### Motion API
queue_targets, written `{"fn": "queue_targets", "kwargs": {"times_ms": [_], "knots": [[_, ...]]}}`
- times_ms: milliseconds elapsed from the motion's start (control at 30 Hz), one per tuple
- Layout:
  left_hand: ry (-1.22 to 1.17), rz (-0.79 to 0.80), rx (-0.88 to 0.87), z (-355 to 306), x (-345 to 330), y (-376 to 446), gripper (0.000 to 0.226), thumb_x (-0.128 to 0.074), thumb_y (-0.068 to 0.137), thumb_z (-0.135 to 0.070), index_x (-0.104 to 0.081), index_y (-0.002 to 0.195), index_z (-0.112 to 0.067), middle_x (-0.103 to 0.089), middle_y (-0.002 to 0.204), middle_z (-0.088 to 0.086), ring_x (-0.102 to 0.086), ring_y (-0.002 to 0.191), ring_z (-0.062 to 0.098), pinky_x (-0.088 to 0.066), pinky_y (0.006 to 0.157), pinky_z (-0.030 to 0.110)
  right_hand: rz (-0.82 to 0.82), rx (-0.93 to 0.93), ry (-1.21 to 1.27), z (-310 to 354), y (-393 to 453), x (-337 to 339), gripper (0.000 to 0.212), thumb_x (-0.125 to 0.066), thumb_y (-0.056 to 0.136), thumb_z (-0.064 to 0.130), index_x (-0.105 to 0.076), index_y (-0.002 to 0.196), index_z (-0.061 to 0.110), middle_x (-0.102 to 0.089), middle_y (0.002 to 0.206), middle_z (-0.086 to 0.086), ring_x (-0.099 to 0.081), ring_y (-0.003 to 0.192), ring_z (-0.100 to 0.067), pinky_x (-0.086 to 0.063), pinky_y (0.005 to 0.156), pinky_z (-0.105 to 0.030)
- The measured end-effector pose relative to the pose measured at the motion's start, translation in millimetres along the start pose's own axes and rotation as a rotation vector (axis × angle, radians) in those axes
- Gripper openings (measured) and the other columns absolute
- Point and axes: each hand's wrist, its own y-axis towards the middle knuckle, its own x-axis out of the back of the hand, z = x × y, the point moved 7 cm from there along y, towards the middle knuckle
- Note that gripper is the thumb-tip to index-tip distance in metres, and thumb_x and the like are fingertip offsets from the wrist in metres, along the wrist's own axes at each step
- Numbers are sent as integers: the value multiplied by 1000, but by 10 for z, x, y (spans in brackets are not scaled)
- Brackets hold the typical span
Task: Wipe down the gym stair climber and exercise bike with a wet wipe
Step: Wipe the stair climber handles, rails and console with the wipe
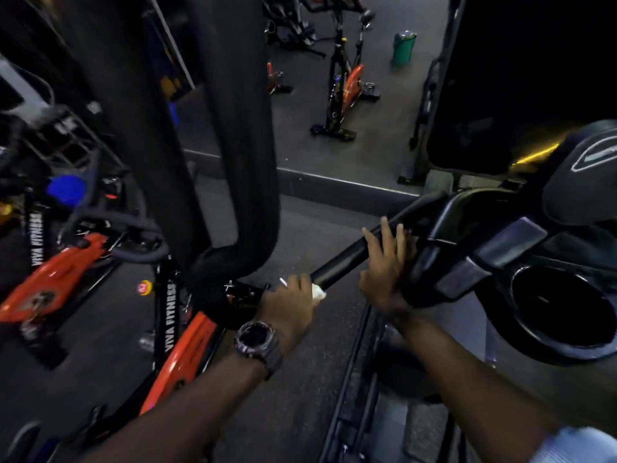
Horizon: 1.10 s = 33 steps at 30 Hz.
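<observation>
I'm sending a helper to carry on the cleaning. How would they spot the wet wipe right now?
Find the big black machine on the right with the round cup holder. Its black handlebar slants down to the left; at the bar's lower end the left hand, the one wearing a wristwatch, grips the wet wipe. It is the only small white thing there.

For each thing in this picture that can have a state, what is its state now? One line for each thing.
Left hand: curled round the white wet wipe and the rail end.
White wet wipe: crumpled, pressed on the rail.
Black round handrail of the stair climber: slanted, held at its lower end.
Right hand: fingers straight, resting on the rail.
Dark wristwatch: worn on the left wrist.
Round black cup holder: nothing visible inside.
</observation>
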Motion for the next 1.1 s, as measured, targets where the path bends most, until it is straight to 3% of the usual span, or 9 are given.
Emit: {"fn": "queue_targets", "kwargs": {"times_ms": [67,133,333,433,567,700,800,900,1100], "knots": [[82,153,7,178,-63,-204,42,-37,100,-41,-44,125,-8,-57,113,8,-61,98,29,-47,78,37,71,61,-59,206,-91,-44,72,-73,55,2,-63,126,8,-46,148,-20,-35,139,-48,-22,114,-56],[179,92,-16,256,18,-338,35,-38,100,-31,-40,124,-6,-56,115,12,-59,102,30,-46,87,42,154,170,-115,401,-219,-79,63,-70,59,5,-64,122,7,-51,143,-18,-36,140,-45,-25,114,-59],[373,99,-136,307,205,-394,36,-40,99,-30,-43,123,-4,-58,114,13,-61,99,29,-42,82,38,262,477,-135,1031,-618,-225,62,-77,62,11,-62,122,4,-60,124,-18,-47,131,-42,-28,112,-62],[538,78,-323,327,245,-588,31,-32,101,-21,-45,124,-5,-56,114,11,-57,103,29,-41,90,41,356,547,-123,1359,-857,-276,70,-69,78,27,-46,141,10,-48,139,-11,-30,144,-35,-10,122,-54],[568,-239,-593,608,406,-900,39,-36,92,-15,-61,117,3,-64,105,17,-60,101,34,-33,112,46,412,508,-173,1457,-923,-234,72,-57,88,29,-28,151,15,-32,153,-5,-13,150,-26,2,123,-45],[520,-476,-685,934,530,-1141,43,-33,94,-8,-52,132,2,-52,137,21,-39,137,37,-12,121,50,452,475,-161,1436,-922,-219,75,-58,86,23,-25,153,16,-28,158,-3,-9,151,-24,2,124,-41],[274,-532,-495,1233,594,-1146,70,-51,86,-11,-28,152,-11,-13,162,9,-14,149,30,-17,117,58,498,427,-142,1495,-932,-213,78,-61,86,23,-24,154,16,-25,159,-4,-7,152,-24,-1,124,-41],[-423,-574,-189,1248,550,-1144,92,-48,83,5,3,155,-21,11,163,2,-1,151,23,-26,117,38,525,336,-72,1571,-931,-187,71,-62,86,21,-33,149,14,-33,155,-7,-14,151,-27,-11,124,-42],[-1528,-590,454,908,421,-1158,55,-36,103,-24,-18,154,-14,-19,159,-5,-20,143,-5,-17,115,14,553,171,385,1896,-947,-119,43,-57,85,6,-56,126,18,-65,121,-6,-60,112,-23,-51,91,-33]]}}
